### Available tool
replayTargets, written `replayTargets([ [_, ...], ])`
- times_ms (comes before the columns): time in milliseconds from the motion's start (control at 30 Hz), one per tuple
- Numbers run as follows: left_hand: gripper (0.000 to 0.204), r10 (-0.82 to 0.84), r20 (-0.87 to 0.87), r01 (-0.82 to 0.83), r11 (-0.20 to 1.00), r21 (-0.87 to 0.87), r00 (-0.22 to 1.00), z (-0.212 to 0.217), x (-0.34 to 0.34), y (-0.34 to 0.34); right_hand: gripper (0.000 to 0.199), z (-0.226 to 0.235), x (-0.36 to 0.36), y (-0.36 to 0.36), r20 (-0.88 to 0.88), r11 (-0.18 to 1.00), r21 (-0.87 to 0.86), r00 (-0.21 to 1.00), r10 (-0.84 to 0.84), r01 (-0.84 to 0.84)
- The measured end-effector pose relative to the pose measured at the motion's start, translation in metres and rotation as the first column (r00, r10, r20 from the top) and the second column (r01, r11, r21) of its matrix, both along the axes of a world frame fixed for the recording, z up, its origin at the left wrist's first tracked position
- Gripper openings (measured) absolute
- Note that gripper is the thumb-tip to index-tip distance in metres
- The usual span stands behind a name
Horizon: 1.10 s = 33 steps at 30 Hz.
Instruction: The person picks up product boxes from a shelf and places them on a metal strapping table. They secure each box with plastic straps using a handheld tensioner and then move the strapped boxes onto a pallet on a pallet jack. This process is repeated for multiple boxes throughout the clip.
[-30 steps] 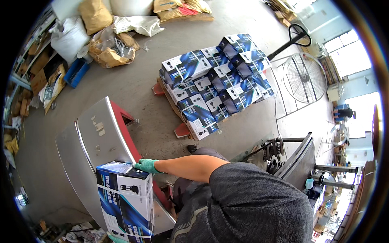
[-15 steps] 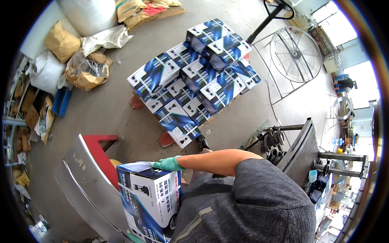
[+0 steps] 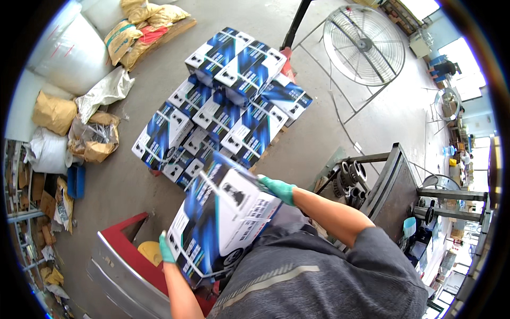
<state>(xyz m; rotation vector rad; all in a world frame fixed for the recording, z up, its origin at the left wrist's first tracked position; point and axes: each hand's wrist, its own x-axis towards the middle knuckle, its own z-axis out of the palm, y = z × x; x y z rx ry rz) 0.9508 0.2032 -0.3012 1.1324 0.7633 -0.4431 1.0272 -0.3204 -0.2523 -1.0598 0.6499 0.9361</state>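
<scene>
A blue, white and black printed carton (image 3: 223, 218) sits tilted between both gloved hands; matching cartons (image 3: 223, 101) lie stacked on the pallet beyond; brown sacks (image 3: 133, 32) lie farther left.

**Tight room around the carried box**

We find our hands (image 3: 279, 190) filled by the tilted blue-and-white box (image 3: 223, 218), which blocks the way straight ahead. Just beyond it the stacked boxes (image 3: 223, 101) crowd the pallet. The red-and-metal machine (image 3: 125, 255) closes the lower left, the grey roller machine (image 3: 382, 186) the right. Bare concrete floor (image 3: 117, 186) lies open on the left.
</scene>
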Motion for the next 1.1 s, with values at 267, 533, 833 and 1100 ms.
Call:
replayTargets([
  [267,0.075,-0.079,-0.042,0.053,0.895,-0.442,0.996,-0.071,0.19,-0.244,0.047,-0.025,0.048,-0.218,-0.044,0.885,-0.238,0.906,-0.422,0.401],
  [533,0.091,0.116,-0.024,-0.118,0.931,-0.345,0.993,-0.091,0.325,-0.494,0.044,-0.194,0.208,-0.434,0.115,0.862,0.009,0.856,-0.505,0.507],
  [833,0.066,0.291,0.039,-0.289,0.956,-0.044,0.956,-0.191,0.381,-0.617,0.047,-0.325,0.357,-0.537,0.137,0.926,0.065,0.916,-0.376,0.371],
  [1100,0.055,0.245,-0.103,-0.251,0.967,-0.046,0.964,-0.18,0.412,-0.614,0.051,-0.359,0.352,-0.537,0.024,0.786,0.339,0.83,-0.557,0.517],
])
